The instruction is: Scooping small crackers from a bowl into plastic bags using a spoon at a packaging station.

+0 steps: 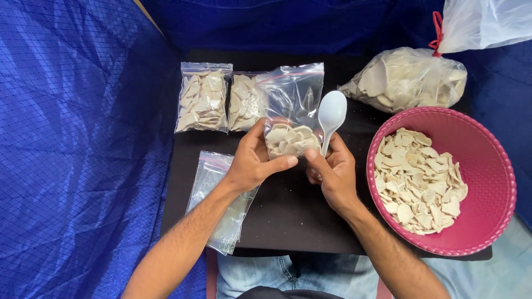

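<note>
We sit at a black desk [288,216] with a pink bowl [487,182] of pale chips on our right, placed within easy reach for scooping, and two filled bags [202,99] set aside at the back. Our left hand [252,163] grips a clear zip bag [291,116] over the desk's middle, about a third full of chips, its top standing tall. Our right hand [332,171] steadies its bottom while closed around a white spoon [331,113], bowl up.

Held clear zip bag [292,113] half-filled, two filled bags [202,97] behind, empty bags [213,188] left
</note>
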